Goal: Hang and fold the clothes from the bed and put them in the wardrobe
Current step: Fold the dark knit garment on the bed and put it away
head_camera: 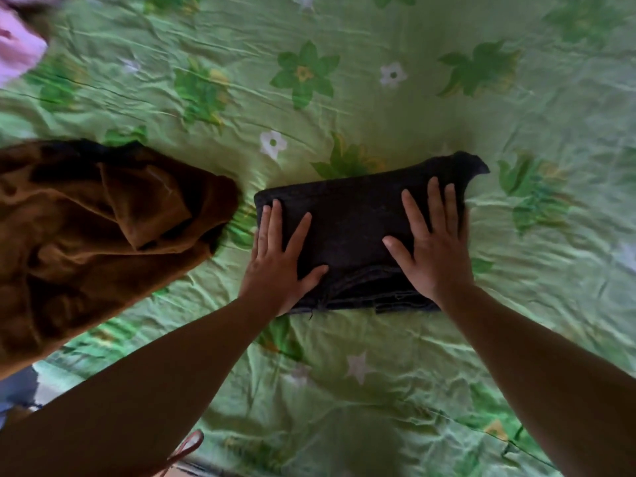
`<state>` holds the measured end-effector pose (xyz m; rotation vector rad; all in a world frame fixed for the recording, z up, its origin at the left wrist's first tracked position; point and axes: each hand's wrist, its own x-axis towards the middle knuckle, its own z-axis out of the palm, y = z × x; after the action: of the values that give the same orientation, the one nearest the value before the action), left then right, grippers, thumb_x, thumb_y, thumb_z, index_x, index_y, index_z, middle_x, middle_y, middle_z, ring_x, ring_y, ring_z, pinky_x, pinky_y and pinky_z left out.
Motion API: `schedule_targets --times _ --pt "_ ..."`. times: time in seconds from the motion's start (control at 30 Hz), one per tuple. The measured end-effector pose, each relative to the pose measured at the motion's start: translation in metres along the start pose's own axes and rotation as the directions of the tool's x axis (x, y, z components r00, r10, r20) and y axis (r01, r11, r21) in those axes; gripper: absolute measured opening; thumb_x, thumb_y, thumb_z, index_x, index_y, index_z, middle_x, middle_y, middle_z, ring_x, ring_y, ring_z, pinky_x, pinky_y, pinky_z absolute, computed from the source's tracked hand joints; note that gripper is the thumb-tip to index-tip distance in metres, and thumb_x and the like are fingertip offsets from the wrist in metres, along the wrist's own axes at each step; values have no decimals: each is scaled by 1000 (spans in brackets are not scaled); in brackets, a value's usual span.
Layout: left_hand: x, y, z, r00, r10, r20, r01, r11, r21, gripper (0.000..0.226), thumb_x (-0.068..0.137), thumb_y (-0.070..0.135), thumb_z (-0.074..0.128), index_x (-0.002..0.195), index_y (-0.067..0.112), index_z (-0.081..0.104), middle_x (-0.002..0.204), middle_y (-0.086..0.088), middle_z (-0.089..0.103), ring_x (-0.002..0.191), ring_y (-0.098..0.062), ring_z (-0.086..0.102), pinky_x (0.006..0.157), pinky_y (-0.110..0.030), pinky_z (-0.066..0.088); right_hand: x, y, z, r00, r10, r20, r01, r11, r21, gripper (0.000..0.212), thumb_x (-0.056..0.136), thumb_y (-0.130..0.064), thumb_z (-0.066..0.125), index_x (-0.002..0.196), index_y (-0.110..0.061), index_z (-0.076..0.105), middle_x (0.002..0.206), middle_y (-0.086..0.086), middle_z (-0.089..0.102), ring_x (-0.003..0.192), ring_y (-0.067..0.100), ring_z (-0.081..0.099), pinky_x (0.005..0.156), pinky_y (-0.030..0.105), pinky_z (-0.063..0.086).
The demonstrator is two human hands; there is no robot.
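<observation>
Though half under hands, dark garment.

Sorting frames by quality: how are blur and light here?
Head view: the folded dark denim garment, the left hand and the right hand look fairly sharp; the pink cloth at top left is smeared; the forearms lie in shadow; the green floral bedsheet blurs towards the edges.
</observation>
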<state>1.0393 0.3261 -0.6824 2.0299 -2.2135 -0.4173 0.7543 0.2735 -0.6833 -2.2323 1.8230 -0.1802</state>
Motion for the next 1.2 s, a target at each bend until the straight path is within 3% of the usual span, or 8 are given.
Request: schedule_targets --times 0.17,0.23,0.33,0.47,0.57,0.8,0.97,1.2 --pt "-4 10 -21 995 -85 60 100 939 -328 96 82 70 59 159 35 13 166 -5 -17 153 -25 -17 122 -46 10 -5 -13 -22 979 202 -16 -183 913 364 60 97 -64 44 152 -45 33 168 12 -8 154 32 -6 122 58 14" --pt "-4 16 -32 980 -190 53 192 860 -472 90 79 59 72 154 42 24 166 -2 -13 154 -24 -8 121 -39 14 -2 -18 -34 916 397 56 -378 808 452 60 93 -61 57 148 -48 38 163 20 12 149 40 18 120 54 25" --pt "-6 16 -47 899 -426 102 393 680 -619 77 80 36 81 143 48 39 156 -11 17 143 -30 27 116 -35 30 7 -17 -55 869 421 261 -492 670 556 61 87 -45 74 140 -43 44 130 13 57 116 33 58 97 46 51" --pt "-9 5 -66 904 -254 344 421 385 -821 87 84 4 76 152 33 30 146 -7 47 131 -21 52 111 -42 44 16 -7 -88 765 339 548 -641 311 702 41 81 -18 81 110 -36 58 114 13 63 87 28 69 70 43 60" --pt "-5 2 -78 883 -165 439 469 273 -840 80 85 -4 72 149 31 36 139 -8 53 121 -22 58 103 -42 51 15 -7 -104 704 230 672 -710 201 675 33 81 -11 79 102 -31 63 108 14 65 80 30 72 67 46 59" --pt "2 0 -136 902 -62 427 418 367 -831 63 85 -12 67 136 21 50 122 -13 57 100 -20 60 80 -34 58 -34 -57 -136 770 415 485 -606 234 760 46 75 8 75 100 -25 56 107 18 58 93 32 59 88 60 51" --pt "9 12 -229 887 62 458 375 483 -792 65 84 -1 74 136 32 53 122 -8 63 106 -22 66 86 -36 60 -66 -90 -223 805 488 338 -518 301 801 50 73 3 83 103 -24 53 103 12 58 86 29 60 71 38 49" --pt "1 88 -387 840 299 452 189 620 -761 66 83 13 77 136 43 50 122 3 60 104 -17 66 89 -37 59 -133 -125 -398 738 588 331 -550 240 800 54 71 3 84 114 -19 59 104 17 63 82 28 67 67 38 58"
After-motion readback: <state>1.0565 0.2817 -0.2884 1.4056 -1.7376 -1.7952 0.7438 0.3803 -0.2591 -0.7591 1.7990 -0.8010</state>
